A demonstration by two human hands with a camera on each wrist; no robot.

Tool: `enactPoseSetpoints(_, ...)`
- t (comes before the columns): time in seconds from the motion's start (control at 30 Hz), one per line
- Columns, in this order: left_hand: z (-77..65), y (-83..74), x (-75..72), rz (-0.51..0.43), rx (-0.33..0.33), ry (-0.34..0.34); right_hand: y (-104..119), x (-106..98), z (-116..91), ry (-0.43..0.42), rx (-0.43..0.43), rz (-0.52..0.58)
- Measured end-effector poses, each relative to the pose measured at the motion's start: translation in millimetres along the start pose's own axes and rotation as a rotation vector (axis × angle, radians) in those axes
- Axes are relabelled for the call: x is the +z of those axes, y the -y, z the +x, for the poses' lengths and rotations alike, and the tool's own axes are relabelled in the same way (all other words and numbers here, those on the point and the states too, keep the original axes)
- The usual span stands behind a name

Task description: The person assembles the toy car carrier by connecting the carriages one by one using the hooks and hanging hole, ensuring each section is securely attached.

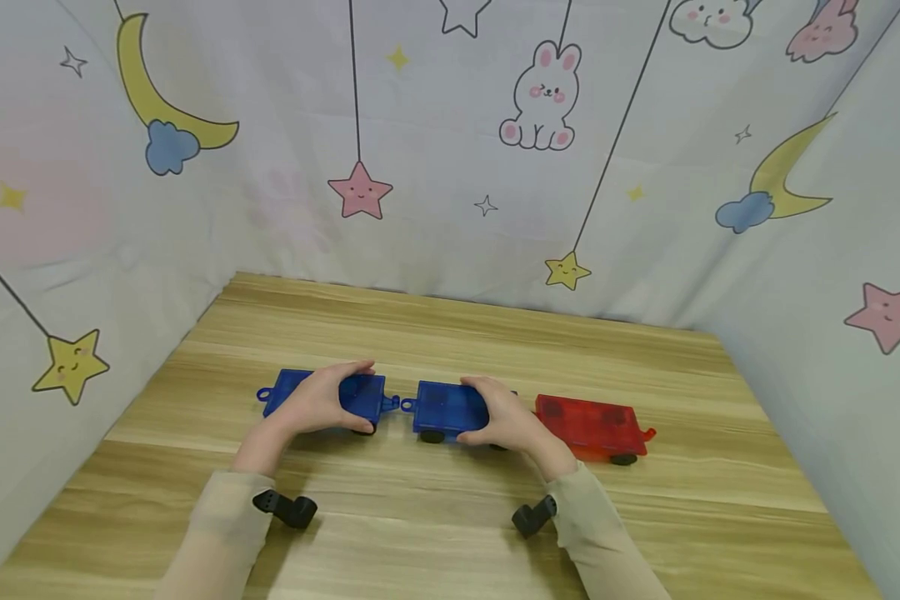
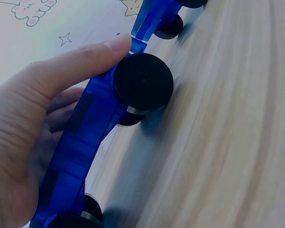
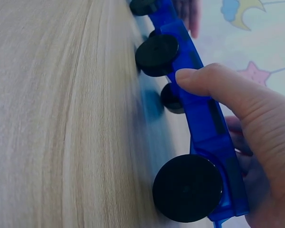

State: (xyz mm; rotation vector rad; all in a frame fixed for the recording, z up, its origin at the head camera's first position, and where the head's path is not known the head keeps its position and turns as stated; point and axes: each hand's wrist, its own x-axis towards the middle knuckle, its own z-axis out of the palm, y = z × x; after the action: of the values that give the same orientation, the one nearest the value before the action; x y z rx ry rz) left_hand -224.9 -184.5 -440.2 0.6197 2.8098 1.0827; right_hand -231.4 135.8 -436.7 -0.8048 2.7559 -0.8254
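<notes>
My left hand [image 1: 318, 402] grips a translucent blue toy wagon [image 1: 363, 395] with black wheels, thumb on the near side and fingers over the far side. To its right, my right hand [image 1: 508, 415] holds a second blue toy wagon [image 1: 450, 406] by its sides. The left wagon's hook [image 1: 392, 403] and the second wagon's ring [image 1: 408, 405] lie end to end; whether they are linked I cannot tell. In the left wrist view, the thumb [image 2: 88, 64] lies along the wagon's side near a wheel [image 2: 143, 81]. The right wrist view has the thumb [image 3: 213, 85] pressing the other wagon's side.
A translucent red toy wagon [image 1: 588, 425] stands right of my right hand, its left end partly hidden and a hook at its right end. All sit on a wood-grain table [image 1: 420, 517]. A printed curtain [image 1: 450, 225] encloses the back and sides.
</notes>
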Motion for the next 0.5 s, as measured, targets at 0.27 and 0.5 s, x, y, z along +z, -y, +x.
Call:
enactPoseSetpoints(0.27, -0.3, 0.5, 0.7, 0.002, -0.006, -0.006, 0.2, 0.2, -1.2, 0.000, 0.018, 0.016)
enactPoseSetpoints(0.5, 0.0, 1.7, 1.6, 0.003, -0.002, -0.009, -0.6, 0.5, -1.5, -0.010, 0.015, 0.022)
